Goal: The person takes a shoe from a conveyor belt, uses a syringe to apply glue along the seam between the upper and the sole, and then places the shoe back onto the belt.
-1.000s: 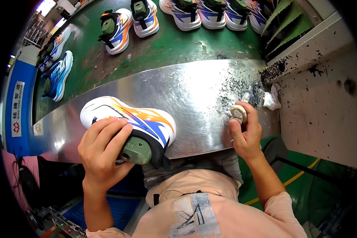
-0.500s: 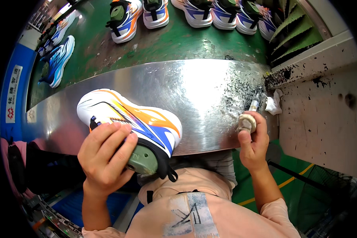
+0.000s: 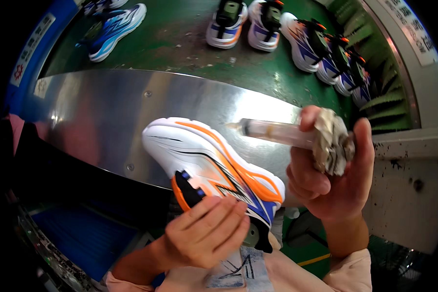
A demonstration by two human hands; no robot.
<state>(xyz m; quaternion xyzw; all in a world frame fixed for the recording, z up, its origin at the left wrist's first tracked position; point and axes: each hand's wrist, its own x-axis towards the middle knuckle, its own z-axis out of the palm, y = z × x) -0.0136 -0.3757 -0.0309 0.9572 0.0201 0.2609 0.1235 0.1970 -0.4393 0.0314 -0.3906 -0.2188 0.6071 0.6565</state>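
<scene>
My left hand (image 3: 207,232) is closed around the collar of a white running shoe (image 3: 199,151) with orange, blue and black markings. The shoe is tilted on its side, toe to the upper left, and part of a green shoe last (image 3: 252,236) shows in its opening. My right hand (image 3: 333,170) grips a clear plastic syringe (image 3: 277,131) just above the shoe. Its narrow tip points left and looks apart from the upper. A crumpled, stained wrapping (image 3: 332,141) covers the syringe's rear end, between my thumb and fingers.
A metal ledge (image 3: 102,107) runs along the near side of a green conveyor belt (image 3: 180,51). Several similar shoes (image 3: 301,46) stand on the belt at the far right. A blue shoe (image 3: 117,31) is at the far left. Green hanging flaps (image 3: 389,92) and a pale panel (image 3: 404,180) border the right.
The syringe has been raised from the right end of the ledge and brought left over the shoe. The view has shifted, and the shoe appears farther right and lower.
</scene>
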